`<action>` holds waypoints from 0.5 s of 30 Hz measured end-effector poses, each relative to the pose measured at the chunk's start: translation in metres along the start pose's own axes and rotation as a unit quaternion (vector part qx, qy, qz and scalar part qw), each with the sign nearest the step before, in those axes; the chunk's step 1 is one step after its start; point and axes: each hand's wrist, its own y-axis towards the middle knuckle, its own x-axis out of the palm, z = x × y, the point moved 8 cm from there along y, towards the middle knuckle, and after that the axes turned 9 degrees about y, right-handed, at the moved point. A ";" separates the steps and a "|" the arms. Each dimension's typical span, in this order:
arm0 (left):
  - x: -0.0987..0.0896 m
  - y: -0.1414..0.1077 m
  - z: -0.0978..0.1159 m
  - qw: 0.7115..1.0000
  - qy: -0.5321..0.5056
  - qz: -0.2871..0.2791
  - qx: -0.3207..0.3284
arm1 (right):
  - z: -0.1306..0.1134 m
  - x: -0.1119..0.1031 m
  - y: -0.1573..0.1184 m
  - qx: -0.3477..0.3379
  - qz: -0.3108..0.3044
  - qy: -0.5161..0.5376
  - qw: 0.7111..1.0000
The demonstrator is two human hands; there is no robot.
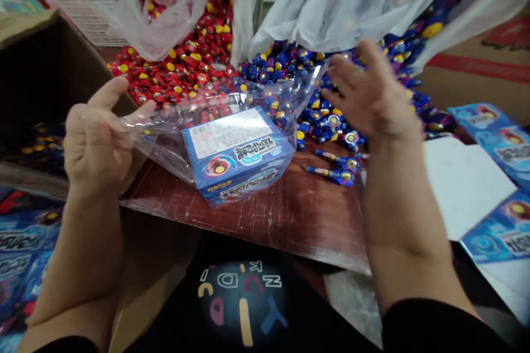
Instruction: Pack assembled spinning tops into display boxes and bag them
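A blue printed box [240, 154] lies inside a clear plastic bag [165, 138] over the table's front part. My left hand [101, 138] pinches one end of this bag at the left, drawing the film taut. On the other side, my right hand [372, 88] is raised with its fingers apart, somewhat blurred; the bag's far corner comes up close to its fingertips, and whether they touch I cannot tell. Two blue toy pieces [335, 168] lie on the table below my right hand.
Heaps of red toys [182, 71] and blue toys [327, 116] cover the table's back, under white plastic bags [323, 5]. An open cardboard box [41, 71] stands left. Flat printed cards [497, 226] lie right. The brown table [265, 226] has its edge near my body.
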 end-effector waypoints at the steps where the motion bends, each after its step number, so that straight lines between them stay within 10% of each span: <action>1: 0.000 -0.002 0.000 1.000 -0.001 0.015 0.005 | 0.014 0.026 0.023 0.007 -0.089 0.062 0.994; 4: -0.003 -0.013 0.001 0.998 -0.009 0.052 0.016 | 0.036 0.070 0.056 -0.047 -0.197 0.165 0.965; 11: -0.015 -0.037 -0.031 0.990 0.029 0.133 -0.049 | 0.057 0.046 0.037 -0.161 0.001 0.099 0.982; 15: -0.013 -0.057 -0.071 0.966 0.027 0.194 -0.170 | 0.081 0.044 0.033 -0.067 0.043 -0.006 0.997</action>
